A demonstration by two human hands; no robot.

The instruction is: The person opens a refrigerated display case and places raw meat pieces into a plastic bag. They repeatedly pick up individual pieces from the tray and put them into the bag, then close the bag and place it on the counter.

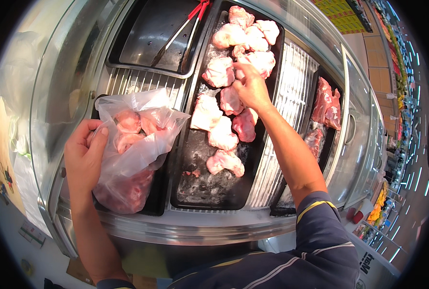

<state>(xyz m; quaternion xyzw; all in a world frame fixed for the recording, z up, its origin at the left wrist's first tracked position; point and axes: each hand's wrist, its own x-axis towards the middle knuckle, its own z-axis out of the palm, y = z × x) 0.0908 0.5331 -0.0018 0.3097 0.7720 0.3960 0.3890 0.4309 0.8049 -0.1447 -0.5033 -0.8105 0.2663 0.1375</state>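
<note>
My left hand (pixel 86 151) pinches the rim of a clear plastic bag (pixel 142 151), which has several pieces of raw meat (pixel 128 123) inside and rests over a dark tray at the left. Over the long black tray (pixel 214 202) in the middle, my right hand (pixel 249 81) reaches to a pale piece of raw meat (pixel 259 61) with its fingers curled. The fingertips are partly hidden, so a firm hold cannot be told. More pale and pink pieces (pixel 221 133) lie around and below this hand in the same tray.
Tongs with red handles (pixel 178 32) lie in a black tray (pixel 138 36) at the upper left. White wire racks (pixel 294 79) run beside the middle tray. At the right, another dark tray holds red meat (pixel 324 101). Glass panels (pixel 359 137) and a metal front edge (pixel 200 233) bound the display case.
</note>
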